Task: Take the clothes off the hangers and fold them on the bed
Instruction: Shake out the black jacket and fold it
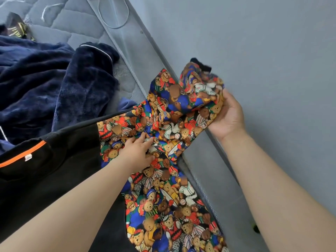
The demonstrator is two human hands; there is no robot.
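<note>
Multicoloured bear-print garment (163, 206) beneath left hand (138, 151), bunched end in right hand (227, 113).

Two hands, four pieces of clothing, one mattress.

One bear-print garment (163, 188) lies along the edge of the one mattress (76, 24); one left hand (138, 151) rests on it and one right hand (227, 113) grips its bunched end. Left of it is one black garment with orange trim (45, 170). Up-left of it is one navy plush garment (54, 84), and farthest up-left one dark patterned piece (16, 26).
</note>
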